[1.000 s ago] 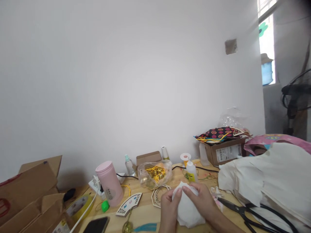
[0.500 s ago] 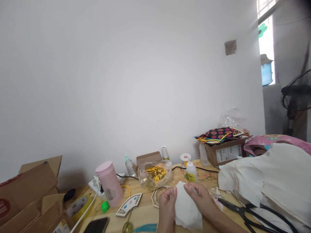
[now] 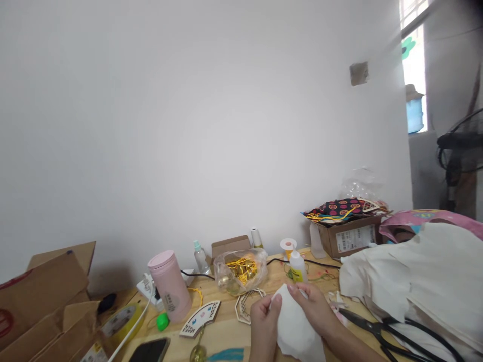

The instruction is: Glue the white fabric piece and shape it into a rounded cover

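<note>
Left hand: left hand upright at near centre, thumb pinching the left edge of the white cloth.
Right hand: right hand closed on the cloth's far edge, forearm running to the near right.
Cloth: held between both hands just above the tabletop.
Far side: glue bottle, bag of gold pieces.
Left: wooden cutout, pink tumbler.
Right: black scissors, stacked cream fabric.

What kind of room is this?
Probably a home craft corner: a wooden table against a white wall, with a glue bottle, black scissors, and a bag of gold trinkets.
</note>
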Demonstrator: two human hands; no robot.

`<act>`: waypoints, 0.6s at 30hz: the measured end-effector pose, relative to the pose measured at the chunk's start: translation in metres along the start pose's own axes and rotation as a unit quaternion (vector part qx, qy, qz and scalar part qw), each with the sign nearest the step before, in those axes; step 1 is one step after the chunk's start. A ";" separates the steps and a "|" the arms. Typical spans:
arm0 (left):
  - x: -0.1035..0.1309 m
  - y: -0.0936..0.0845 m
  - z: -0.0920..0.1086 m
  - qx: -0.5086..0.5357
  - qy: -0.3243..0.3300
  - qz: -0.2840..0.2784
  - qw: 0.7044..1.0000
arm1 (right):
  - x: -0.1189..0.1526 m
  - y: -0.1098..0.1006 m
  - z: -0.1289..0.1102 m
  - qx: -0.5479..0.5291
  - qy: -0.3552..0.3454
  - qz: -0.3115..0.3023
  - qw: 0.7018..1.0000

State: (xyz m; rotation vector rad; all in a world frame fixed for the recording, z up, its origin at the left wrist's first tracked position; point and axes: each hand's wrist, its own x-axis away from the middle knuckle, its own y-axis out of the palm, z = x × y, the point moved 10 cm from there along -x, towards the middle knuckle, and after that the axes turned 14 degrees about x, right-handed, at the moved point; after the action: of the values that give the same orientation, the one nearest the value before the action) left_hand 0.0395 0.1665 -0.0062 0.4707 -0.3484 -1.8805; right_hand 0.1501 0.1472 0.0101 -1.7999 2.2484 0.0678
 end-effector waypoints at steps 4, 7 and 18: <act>-0.005 -0.016 0.001 0.027 -0.007 0.036 0.999 | 0.000 0.011 -0.001 -0.059 0.009 -0.050 0.997; -0.006 -0.022 0.003 0.045 -0.009 0.054 0.998 | 0.002 0.015 -0.004 -0.080 0.008 -0.072 0.994; -0.006 -0.022 0.008 0.081 -0.025 0.056 0.995 | 0.005 0.014 0.002 -0.087 0.012 -0.055 0.995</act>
State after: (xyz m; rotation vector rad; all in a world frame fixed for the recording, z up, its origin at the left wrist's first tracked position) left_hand 0.0195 0.1801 -0.0082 0.5026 -0.5528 -1.7641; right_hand 0.1364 0.1462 0.0049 -2.0188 2.2156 0.2302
